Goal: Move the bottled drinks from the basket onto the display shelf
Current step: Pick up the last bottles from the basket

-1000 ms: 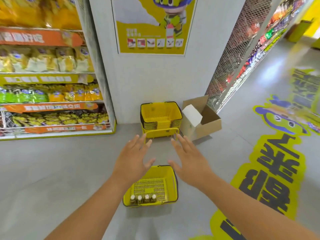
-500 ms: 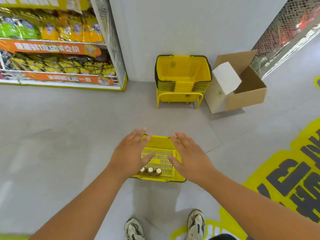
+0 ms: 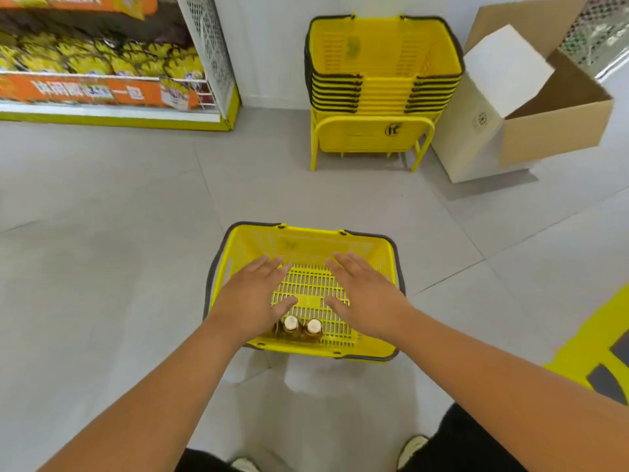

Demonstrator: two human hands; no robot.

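White-capped brown bottles (image 3: 301,327) upright in yellow basket (image 3: 303,241)

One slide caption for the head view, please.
Both open hands, left and right, hover over bottles in yellow basket.

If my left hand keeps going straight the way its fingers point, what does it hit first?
Probably the slotted floor or far wall of the yellow basket. The left hand points forward over it with fingers straight; depth is unclear. The bottles sit nearer, beside the palm.
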